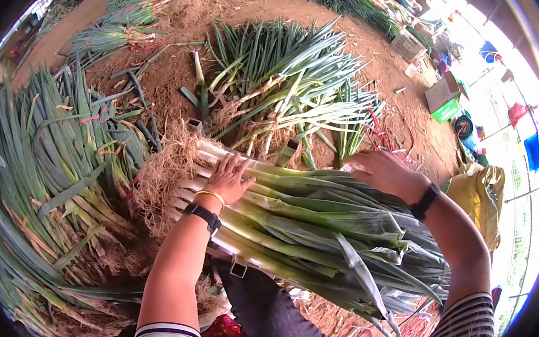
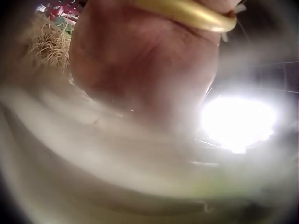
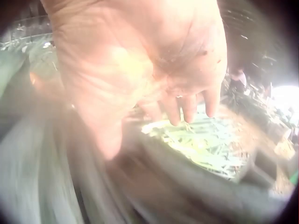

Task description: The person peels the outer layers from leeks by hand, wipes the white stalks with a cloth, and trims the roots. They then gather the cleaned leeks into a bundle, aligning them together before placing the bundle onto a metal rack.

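A thick bundle of long green onions (image 1: 298, 210) lies slantwise in front of me, white stems and roots (image 1: 162, 177) to the left, dark leaves to the right. My left hand (image 1: 227, 179) rests palm down on the white stems near the root end, fingers spread over them. In the left wrist view the pale stems (image 2: 93, 154) run blurred beneath the hand. At the far edge of the leaves is my right hand (image 1: 384, 173), its fingers loosely extended. The right wrist view shows its palm above the leaves (image 3: 51, 172), thumb pointing down, nothing gripped.
Square metal tube ends (image 1: 238, 266) show around the bundle. Another onion pile (image 1: 287, 72) lies on the soil beyond, and a large heap (image 1: 54, 166) stands at left. Red ties (image 1: 384, 137), a green-and-white box (image 1: 444, 101) and a yellow sack (image 1: 478, 199) are at right.
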A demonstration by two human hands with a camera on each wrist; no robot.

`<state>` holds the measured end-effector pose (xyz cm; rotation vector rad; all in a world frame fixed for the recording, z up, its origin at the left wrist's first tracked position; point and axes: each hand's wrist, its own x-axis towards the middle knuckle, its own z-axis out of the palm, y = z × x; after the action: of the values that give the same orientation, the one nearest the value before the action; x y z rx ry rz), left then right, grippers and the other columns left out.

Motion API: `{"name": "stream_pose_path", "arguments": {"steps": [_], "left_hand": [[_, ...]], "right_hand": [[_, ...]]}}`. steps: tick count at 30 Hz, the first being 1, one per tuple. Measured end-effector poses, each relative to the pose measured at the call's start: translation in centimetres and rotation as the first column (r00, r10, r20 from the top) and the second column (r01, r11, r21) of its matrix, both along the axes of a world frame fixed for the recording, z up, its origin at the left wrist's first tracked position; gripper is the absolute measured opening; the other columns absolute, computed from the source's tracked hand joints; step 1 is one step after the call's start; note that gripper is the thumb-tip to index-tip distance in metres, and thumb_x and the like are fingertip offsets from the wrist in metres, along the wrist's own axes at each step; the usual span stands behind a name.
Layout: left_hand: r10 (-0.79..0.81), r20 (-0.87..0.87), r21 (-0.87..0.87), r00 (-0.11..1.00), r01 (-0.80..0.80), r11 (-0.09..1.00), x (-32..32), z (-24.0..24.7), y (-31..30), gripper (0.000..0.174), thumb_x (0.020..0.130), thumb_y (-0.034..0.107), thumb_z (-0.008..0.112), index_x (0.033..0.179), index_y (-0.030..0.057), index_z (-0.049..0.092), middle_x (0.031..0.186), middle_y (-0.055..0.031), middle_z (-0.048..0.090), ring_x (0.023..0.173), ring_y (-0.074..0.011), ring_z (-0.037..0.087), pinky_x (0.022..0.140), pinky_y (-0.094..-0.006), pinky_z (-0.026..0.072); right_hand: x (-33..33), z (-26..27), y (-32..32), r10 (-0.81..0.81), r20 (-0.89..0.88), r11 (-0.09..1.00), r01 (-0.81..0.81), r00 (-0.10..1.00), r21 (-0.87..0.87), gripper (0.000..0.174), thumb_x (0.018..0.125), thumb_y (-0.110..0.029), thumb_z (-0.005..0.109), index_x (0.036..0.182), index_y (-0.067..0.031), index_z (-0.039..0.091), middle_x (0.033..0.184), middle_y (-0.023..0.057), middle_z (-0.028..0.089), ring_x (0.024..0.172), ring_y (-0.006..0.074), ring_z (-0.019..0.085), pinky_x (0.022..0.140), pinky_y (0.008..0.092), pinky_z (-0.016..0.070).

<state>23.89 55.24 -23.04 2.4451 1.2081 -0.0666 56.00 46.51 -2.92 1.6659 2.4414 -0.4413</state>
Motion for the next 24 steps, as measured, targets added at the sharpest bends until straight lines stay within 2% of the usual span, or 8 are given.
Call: {"name": "stream_pose_path", "arguments": {"steps": [1,3,8,13,16,19,22,24], "left_hand": [[-0.001,0.001,-0.001,1.000,0.001,1.000,0.1,0.2,-0.1,0.065,0.091,0.051,0.032,0.142,0.0128,0.018,0.147,-0.0175,0.013,0.136,-0.0320,0.009,0.111,-0.0410,0.0078],[0.010,0.031,-0.046,0.999,-0.009,0.999,-0.1,0.9,-0.1,0.067,0.090,0.055,0.029,0.143,0.0155,0.015,0.148,-0.0144,0.009,0.137,-0.0319,0.006,0.111,-0.0427,0.0045],[0.011,0.070,0.036,0.997,-0.014,0.999,-0.6,-0.7,-0.8,0.066,0.091,0.054,0.029,0.143,0.0162,0.015,0.148,-0.0157,0.007,0.136,-0.0341,0.008,0.110,-0.0449,0.0077],[0.026,0.107,0.085,0.994,-0.035,0.996,-0.2,-1.5,-0.9,0.067,0.091,0.051,0.033,0.143,0.0144,0.014,0.148,-0.0160,0.007,0.136,-0.0354,0.010,0.109,-0.0458,0.0120],[0.037,0.070,0.050,0.997,-0.040,0.998,-0.1,-0.6,-1.0,0.069,0.091,0.051,0.034,0.144,0.0149,0.009,0.148,-0.0153,0.006,0.136,-0.0343,0.009,0.110,-0.0452,0.0112],[0.050,0.083,0.026,0.995,-0.052,0.998,-0.5,0.6,-1.1,0.074,0.089,0.053,0.037,0.144,0.0142,0.006,0.148,-0.0167,0.005,0.137,-0.0337,0.007,0.110,-0.0457,0.0084],[0.018,0.147,0.033,0.989,-0.023,0.999,-2.3,2.0,-2.7,0.080,0.086,0.058,0.039,0.144,0.0130,0.006,0.148,-0.0163,0.002,0.137,-0.0318,0.003,0.110,-0.0463,0.0033],[0.027,0.051,-0.013,0.998,-0.027,1.000,-3.8,4.0,-4.6,0.081,0.086,0.059,0.039,0.144,0.0123,0.006,0.148,-0.0166,0.004,0.137,-0.0330,0.005,0.110,-0.0465,0.0074]], "right_hand": [[-1.6,-0.1,0.9,-0.056,-0.102,0.992,0.043,0.993,-0.122,0.040,0.081,-0.020,0.059,0.120,-0.0117,0.052,0.112,0.0130,0.056,0.099,0.0310,0.056,0.087,0.0389,0.0439],[-3.9,-3.5,2.8,0.051,-0.180,0.996,-0.064,0.982,-0.066,0.031,0.080,-0.017,0.060,0.110,-0.0110,0.059,0.102,0.0123,0.060,0.094,0.0301,0.058,0.081,0.0378,0.0466],[-8.4,-10.5,3.5,0.066,-0.241,0.992,-0.091,0.968,-0.092,0.031,0.078,-0.010,0.060,0.109,-0.0132,0.061,0.094,0.0119,0.060,0.087,0.0297,0.059,0.076,0.0366,0.0473],[-8.4,-12.5,3.7,0.101,-0.214,0.994,-0.107,0.972,-0.019,0.034,0.077,-0.008,0.058,0.111,-0.0155,0.061,0.087,0.0103,0.058,0.085,0.0283,0.059,0.071,0.0384,0.0462],[-8.5,-11.3,3.9,0.143,-0.121,0.989,-0.145,0.982,-0.008,0.036,0.078,-0.013,0.057,0.114,-0.0178,0.059,0.087,0.0097,0.058,0.086,0.0282,0.059,0.073,0.0387,0.0463],[-8.9,-8.7,4.0,0.265,0.061,0.962,-0.260,0.962,-0.086,0.041,0.081,-0.017,0.059,0.121,-0.0134,0.052,0.098,0.0121,0.056,0.091,0.0278,0.057,0.078,0.0363,0.0464],[-10.5,-3.7,2.7,0.078,0.044,0.972,-0.066,0.996,-0.226,0.048,0.087,-0.028,0.051,0.129,-0.0075,0.042,0.123,0.0140,0.049,0.112,0.0297,0.048,0.097,0.0395,0.0368],[-12.5,-1.4,0.4,0.117,0.019,0.983,-0.113,0.993,-0.143,0.046,0.086,-0.028,0.053,0.125,-0.0064,0.045,0.119,0.0140,0.051,0.109,0.0299,0.050,0.094,0.0410,0.0388]]}}
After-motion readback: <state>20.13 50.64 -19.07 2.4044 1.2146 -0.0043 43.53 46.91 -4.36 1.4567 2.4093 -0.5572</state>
